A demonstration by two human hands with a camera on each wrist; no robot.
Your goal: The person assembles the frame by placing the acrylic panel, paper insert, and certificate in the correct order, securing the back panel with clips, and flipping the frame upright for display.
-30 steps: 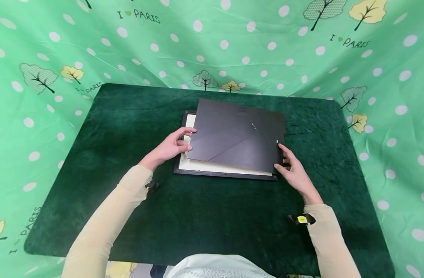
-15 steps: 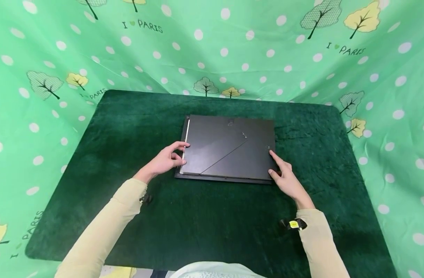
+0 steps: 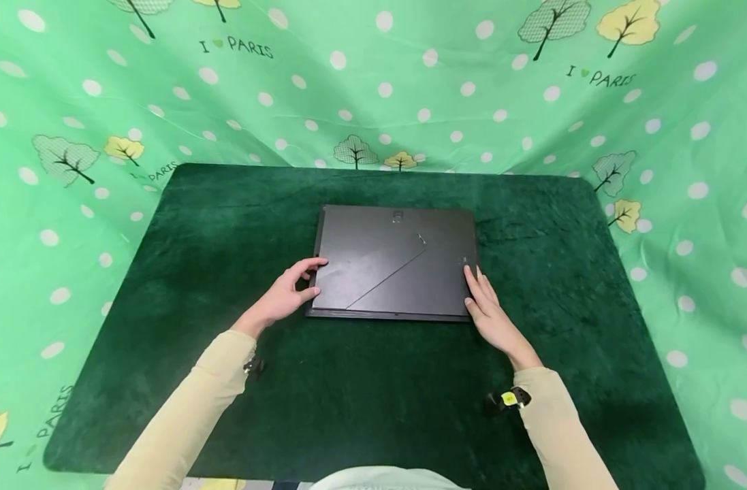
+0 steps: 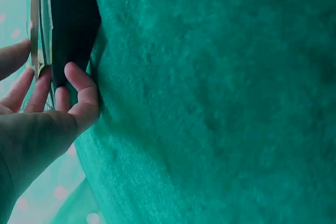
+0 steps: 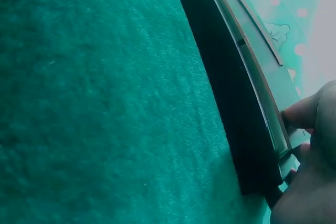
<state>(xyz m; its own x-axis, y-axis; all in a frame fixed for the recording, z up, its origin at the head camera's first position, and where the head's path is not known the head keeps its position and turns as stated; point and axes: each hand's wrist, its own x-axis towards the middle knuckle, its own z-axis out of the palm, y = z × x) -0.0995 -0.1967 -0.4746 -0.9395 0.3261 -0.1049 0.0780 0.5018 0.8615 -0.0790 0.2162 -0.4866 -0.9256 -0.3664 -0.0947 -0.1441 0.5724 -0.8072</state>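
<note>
While the black board [image 3: 391, 265] lies over the frame [image 3: 373, 315] on the green cloth [image 3: 385, 395], the left hand [image 3: 279, 296] touches its left edge with spread fingers, any pinch unclear, and the right hand [image 3: 494, 321] rests straight fingers on the right.
</note>
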